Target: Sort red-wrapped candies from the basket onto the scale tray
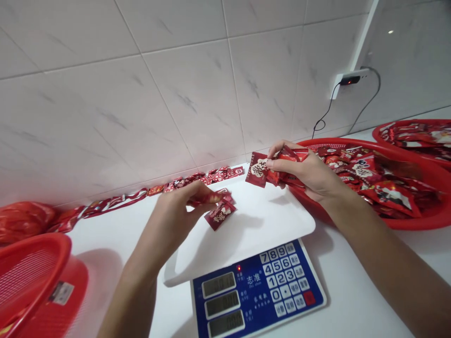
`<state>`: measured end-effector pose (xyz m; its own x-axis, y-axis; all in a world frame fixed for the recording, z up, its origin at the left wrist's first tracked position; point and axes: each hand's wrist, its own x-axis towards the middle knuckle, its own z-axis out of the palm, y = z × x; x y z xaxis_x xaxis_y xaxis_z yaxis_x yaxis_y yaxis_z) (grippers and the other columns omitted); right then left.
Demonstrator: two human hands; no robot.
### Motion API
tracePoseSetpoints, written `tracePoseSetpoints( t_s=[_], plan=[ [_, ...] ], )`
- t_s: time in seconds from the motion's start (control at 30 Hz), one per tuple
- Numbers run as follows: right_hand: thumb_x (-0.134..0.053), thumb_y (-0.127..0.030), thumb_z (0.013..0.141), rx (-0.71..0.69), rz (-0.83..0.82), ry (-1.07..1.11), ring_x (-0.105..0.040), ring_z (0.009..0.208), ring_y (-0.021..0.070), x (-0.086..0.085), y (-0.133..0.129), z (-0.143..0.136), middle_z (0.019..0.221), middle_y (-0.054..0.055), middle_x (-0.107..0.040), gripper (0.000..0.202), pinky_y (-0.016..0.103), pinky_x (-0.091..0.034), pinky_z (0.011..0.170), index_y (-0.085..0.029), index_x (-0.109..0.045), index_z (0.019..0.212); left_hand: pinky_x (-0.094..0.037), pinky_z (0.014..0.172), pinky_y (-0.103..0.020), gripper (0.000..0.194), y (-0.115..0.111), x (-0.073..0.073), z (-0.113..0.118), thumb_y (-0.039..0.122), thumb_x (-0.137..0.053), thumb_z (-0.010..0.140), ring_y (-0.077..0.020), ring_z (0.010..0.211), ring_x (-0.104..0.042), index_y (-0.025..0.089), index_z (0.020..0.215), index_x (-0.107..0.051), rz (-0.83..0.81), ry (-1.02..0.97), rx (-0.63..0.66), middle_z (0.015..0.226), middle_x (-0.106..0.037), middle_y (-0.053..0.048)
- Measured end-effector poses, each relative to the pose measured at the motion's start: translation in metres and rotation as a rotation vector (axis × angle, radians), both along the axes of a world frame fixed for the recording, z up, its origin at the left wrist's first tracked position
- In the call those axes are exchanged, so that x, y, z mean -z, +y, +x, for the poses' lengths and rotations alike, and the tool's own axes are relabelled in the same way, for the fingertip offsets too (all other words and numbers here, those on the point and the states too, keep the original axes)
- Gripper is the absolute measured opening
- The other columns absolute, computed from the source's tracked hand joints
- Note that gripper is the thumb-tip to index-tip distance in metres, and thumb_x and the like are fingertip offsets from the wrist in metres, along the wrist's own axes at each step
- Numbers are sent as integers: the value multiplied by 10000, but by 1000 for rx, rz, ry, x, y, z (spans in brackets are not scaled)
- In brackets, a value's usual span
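My left hand (186, 204) is closed on small dark red packets (221, 213) over the white weighing tray (282, 220). Several red wrapped packets (259, 170) are gripped in my right hand (299, 169), between the tray and the large red basket (416, 220). Its thumb and fingers press them together. That basket is full of red and dark red packets (364, 169). Under the tray the scale's blue panel (259, 291) shows a keypad and three small displays; their digits are too faint to read surely.
A red basket (66, 244) stands at the lower left, with a red plastic bag (26, 218) behind it. Red packets and ribbons (120, 201) lie along the tiled wall. Another filled red basket (419, 134) is at the far right, near a wall socket (348, 80) with cables.
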<state>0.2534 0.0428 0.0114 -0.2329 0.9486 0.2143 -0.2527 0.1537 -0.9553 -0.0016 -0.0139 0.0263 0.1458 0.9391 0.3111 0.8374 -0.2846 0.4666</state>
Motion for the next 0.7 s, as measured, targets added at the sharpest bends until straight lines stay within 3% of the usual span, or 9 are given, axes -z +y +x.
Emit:
tracePoseSetpoints(
  t_s=[0.13,0.23,0.3,0.4,0.53,0.63,0.7],
  plan=[
    [-852,-248,719,-32,13,-14,-539,524,99,1,1,1,612,-58,-604,239,225,-445,472,-218,-627,791,-491,652,-299,159,5,20,12,119,-492,831,-196,732,-638,226,792,-602,53,203,138,913,-672,-51],
    [-847,-226,728,-37,26,-4,-542,527,94,1,0,0,615,-60,-599,224,215,-444,465,-210,-632,789,-495,670,-315,220,7,29,10,110,-438,896,-211,784,-646,225,916,-625,23,307,194,1018,-657,-81],
    [-847,-222,734,-48,22,11,-545,529,92,2,0,-2,621,-59,-602,218,209,-444,463,-208,-638,794,-520,740,-363,279,8,28,3,133,-426,919,-253,890,-672,229,1051,-653,66,336,137,1114,-665,-112],
    [-857,-232,734,-114,-1,59,-560,524,99,4,-4,-7,615,-56,-616,232,210,-445,466,-210,-638,809,-552,784,-414,242,5,21,0,243,-479,941,-281,923,-701,228,1086,-673,157,171,-3,1158,-694,-121],
    [-854,-209,738,-261,-43,125,-572,532,97,7,-14,-21,609,-63,-624,238,205,-446,492,-214,-632,823,-585,674,-322,330,-3,18,17,479,-618,939,-249,912,-729,243,1169,-634,-17,-312,166,1095,-745,-79],
    [-856,-192,745,-317,-49,139,-602,617,82,9,-21,-29,688,-63,-641,225,194,-480,578,-206,-651,836,-533,585,-267,206,-6,22,27,419,-670,916,-193,714,-686,219,941,-625,-47,-363,207,777,-696,-11],
    [-861,-179,741,-302,-21,118,-601,636,74,9,-23,-31,715,-63,-649,224,187,-482,598,-202,-664,845,-516,586,-262,206,-5,23,26,377,-688,899,-175,670,-650,214,825,-587,9,-366,176,695,-625,13]
  ],
)
